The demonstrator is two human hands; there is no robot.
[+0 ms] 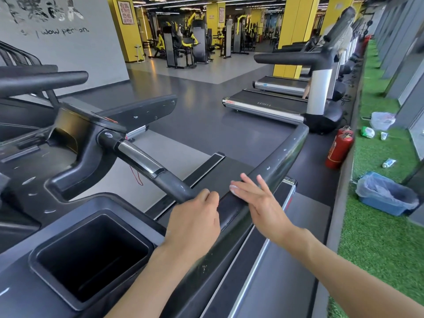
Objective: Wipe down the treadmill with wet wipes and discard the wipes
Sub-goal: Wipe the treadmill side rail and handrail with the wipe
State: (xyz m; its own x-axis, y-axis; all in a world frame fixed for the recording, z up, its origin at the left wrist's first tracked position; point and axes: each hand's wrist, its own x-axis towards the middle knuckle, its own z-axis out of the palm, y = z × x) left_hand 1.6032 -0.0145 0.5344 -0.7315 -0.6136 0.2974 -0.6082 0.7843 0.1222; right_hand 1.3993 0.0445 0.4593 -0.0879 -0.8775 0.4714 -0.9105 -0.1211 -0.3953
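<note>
Setting: gym, treadmill (57, 171) console.
Wet wipe (233, 188): on side rail (282, 157), under right hand (259, 203), fingers straight, spread.
Left hand (195, 219): curled round grip bar (142, 157).

**Light and picture quality — head view**

Bright, even indoor light. Sources: ceiling strips (174, 2) far back, and daylight along the right wall (394, 53). Glare: pale sheen on the floor (190, 88), hot streak on the grip bar (137, 157) chrome. Shadows soft; storage well (91, 255) near black. Console (68, 125) at left smeared. Edges bow — wide-angle distortion.
</note>
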